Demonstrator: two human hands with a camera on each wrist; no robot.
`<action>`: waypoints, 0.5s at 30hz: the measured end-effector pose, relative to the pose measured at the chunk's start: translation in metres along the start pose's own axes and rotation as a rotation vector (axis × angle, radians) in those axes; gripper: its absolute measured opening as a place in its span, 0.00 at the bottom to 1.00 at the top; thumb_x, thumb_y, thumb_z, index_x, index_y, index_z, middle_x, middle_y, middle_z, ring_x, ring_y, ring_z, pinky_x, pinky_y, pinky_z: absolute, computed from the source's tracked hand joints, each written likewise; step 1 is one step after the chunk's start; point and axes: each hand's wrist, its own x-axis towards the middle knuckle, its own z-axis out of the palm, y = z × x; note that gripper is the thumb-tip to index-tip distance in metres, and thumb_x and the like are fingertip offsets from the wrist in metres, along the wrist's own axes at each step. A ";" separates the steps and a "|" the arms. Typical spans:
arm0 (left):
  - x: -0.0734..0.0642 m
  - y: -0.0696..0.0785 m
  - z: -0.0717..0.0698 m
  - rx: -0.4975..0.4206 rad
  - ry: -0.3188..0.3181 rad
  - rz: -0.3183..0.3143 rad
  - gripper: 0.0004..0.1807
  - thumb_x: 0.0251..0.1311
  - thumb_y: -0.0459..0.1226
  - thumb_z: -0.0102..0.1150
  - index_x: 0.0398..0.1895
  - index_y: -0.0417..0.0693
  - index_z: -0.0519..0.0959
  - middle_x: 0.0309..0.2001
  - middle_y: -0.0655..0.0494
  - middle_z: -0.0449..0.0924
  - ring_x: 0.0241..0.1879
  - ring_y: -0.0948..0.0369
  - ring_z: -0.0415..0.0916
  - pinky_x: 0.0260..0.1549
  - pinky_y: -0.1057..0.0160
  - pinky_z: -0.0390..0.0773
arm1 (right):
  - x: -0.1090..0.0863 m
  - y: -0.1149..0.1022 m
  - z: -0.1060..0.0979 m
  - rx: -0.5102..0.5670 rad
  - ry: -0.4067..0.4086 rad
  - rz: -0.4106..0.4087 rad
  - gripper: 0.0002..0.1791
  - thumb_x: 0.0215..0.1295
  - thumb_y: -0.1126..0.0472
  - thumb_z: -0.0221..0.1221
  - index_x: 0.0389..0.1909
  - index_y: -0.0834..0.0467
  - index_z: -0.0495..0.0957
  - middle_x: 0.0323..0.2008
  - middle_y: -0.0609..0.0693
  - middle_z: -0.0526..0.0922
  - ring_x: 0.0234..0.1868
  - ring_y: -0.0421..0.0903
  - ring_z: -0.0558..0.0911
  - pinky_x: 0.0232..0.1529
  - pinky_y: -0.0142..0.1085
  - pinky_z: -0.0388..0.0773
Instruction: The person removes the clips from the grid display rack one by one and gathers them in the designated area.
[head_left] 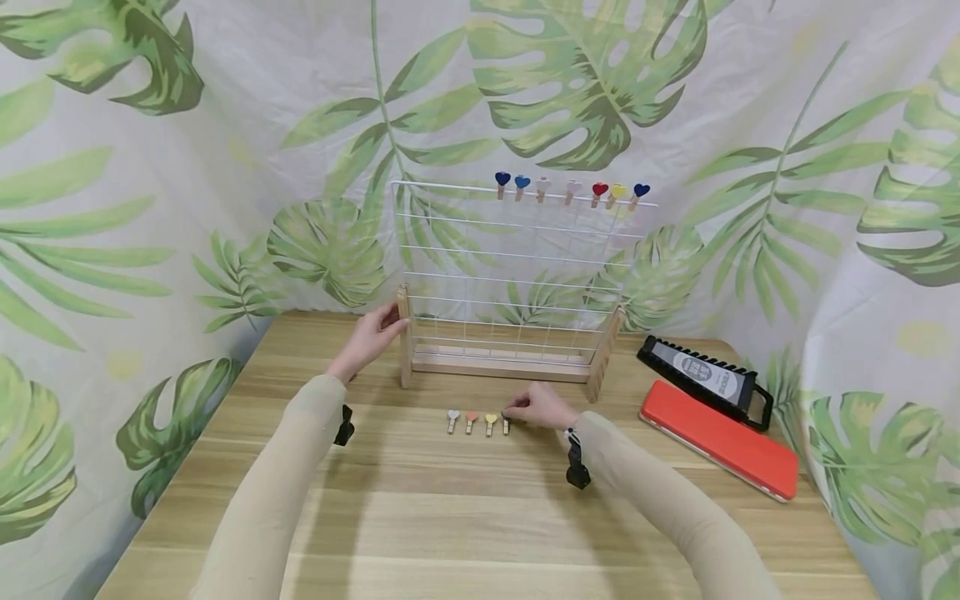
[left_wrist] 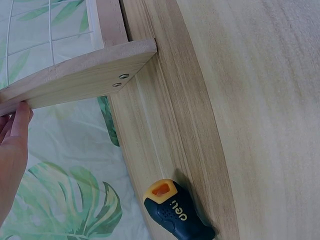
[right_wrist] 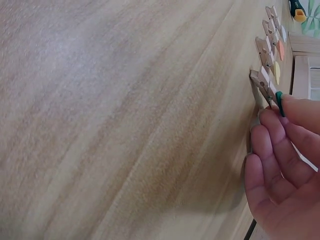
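Right hand (head_left: 543,407) pinches a wooden clip (right_wrist: 268,89) with a green head (right_wrist: 279,102) between thumb and fingertip, at the right end of a row of heart-topped clips (head_left: 470,422) on the streak-grained table (head_left: 450,517). Left hand (head_left: 371,332), fingers curled, grips the flat wooden upright (head_left: 406,354) beside a white wire grid (head_left: 450,187).

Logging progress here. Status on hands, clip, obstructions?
Left hand touching left rack post. Right hand pinching green heart clip. Three other clips lined up alongside; nothing seen blocking.
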 end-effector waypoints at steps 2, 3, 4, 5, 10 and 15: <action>0.000 0.000 0.000 -0.006 -0.002 0.000 0.33 0.75 0.42 0.49 0.76 0.34 0.56 0.69 0.33 0.66 0.70 0.42 0.65 0.68 0.45 0.71 | 0.000 0.000 0.001 -0.008 0.005 -0.007 0.09 0.67 0.58 0.63 0.38 0.58 0.89 0.32 0.50 0.90 0.26 0.31 0.75 0.28 0.23 0.72; 0.000 0.000 0.000 -0.010 -0.004 -0.001 0.33 0.75 0.42 0.49 0.76 0.34 0.55 0.70 0.33 0.66 0.71 0.42 0.65 0.68 0.44 0.70 | 0.000 0.000 0.001 -0.012 0.009 -0.011 0.09 0.67 0.58 0.63 0.38 0.58 0.89 0.33 0.50 0.90 0.26 0.31 0.74 0.28 0.23 0.72; 0.000 0.000 0.000 -0.015 -0.006 -0.001 0.33 0.75 0.42 0.49 0.76 0.34 0.55 0.70 0.33 0.65 0.71 0.42 0.64 0.68 0.44 0.70 | 0.000 0.000 0.001 -0.017 0.011 -0.017 0.09 0.66 0.58 0.64 0.38 0.58 0.89 0.33 0.50 0.90 0.26 0.32 0.75 0.29 0.23 0.72; 0.000 0.000 0.000 -0.019 -0.007 -0.003 0.33 0.75 0.42 0.49 0.76 0.34 0.55 0.70 0.33 0.65 0.71 0.42 0.64 0.68 0.44 0.70 | 0.000 0.000 0.002 -0.023 0.014 -0.020 0.08 0.66 0.58 0.64 0.37 0.58 0.89 0.33 0.50 0.90 0.27 0.32 0.75 0.29 0.23 0.71; -0.001 0.002 0.000 -0.022 -0.009 -0.011 0.34 0.75 0.42 0.49 0.76 0.35 0.54 0.71 0.33 0.63 0.72 0.42 0.63 0.69 0.44 0.69 | 0.000 -0.001 0.002 -0.035 0.023 -0.019 0.07 0.65 0.59 0.65 0.36 0.57 0.89 0.33 0.49 0.90 0.29 0.32 0.76 0.30 0.23 0.72; -0.002 0.004 0.000 -0.003 -0.003 -0.009 0.34 0.75 0.41 0.49 0.76 0.34 0.54 0.71 0.32 0.63 0.72 0.41 0.63 0.69 0.44 0.69 | -0.001 -0.002 -0.002 -0.020 0.007 0.016 0.07 0.66 0.60 0.64 0.37 0.57 0.88 0.35 0.50 0.90 0.31 0.33 0.79 0.32 0.24 0.76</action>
